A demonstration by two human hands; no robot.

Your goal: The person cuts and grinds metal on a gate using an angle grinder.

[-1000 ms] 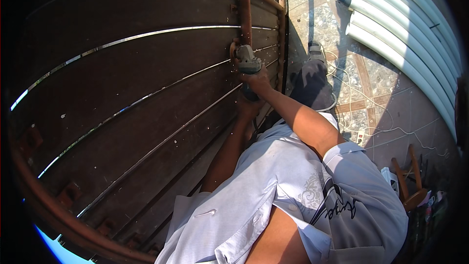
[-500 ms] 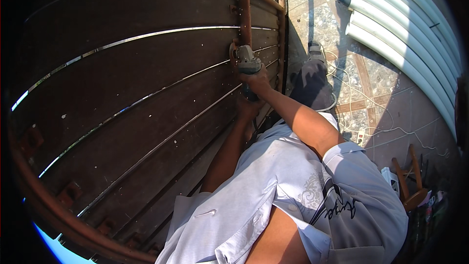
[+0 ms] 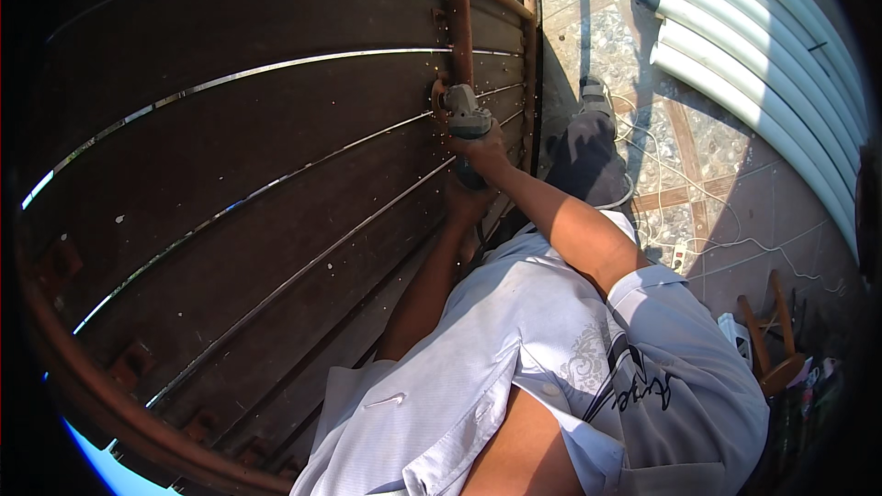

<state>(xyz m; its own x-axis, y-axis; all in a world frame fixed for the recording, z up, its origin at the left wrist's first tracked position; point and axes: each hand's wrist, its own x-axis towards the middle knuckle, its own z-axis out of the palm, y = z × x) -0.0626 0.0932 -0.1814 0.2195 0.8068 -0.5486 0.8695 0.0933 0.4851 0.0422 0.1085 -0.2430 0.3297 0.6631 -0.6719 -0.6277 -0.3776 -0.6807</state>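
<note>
An angle grinder (image 3: 467,115) is held in both my hands against a rusty metal frame. Its disc (image 3: 438,97) meets the brown frame post (image 3: 462,32) or a bracket on it; the exact contact is too small to tell. My right hand (image 3: 487,149) wraps round the tool just behind its grey head. Lower down, my left hand (image 3: 467,202) grips the dark green body, its fingers partly hidden. Small bright specks, like sparks, fly near the disc and over the dark slats (image 3: 276,138).
Bundled pale pipes (image 3: 735,64) lie on the tiled floor to the right. A white cable runs past my foot to a power socket strip (image 3: 679,255). A wooden stool (image 3: 776,349) and assorted items sit at the lower right. The curved frame rail (image 3: 119,413) borders the left.
Both hands and the grinder stay nearly in place. The scattered bright specks around the disc and over the slats have shifted.
</note>
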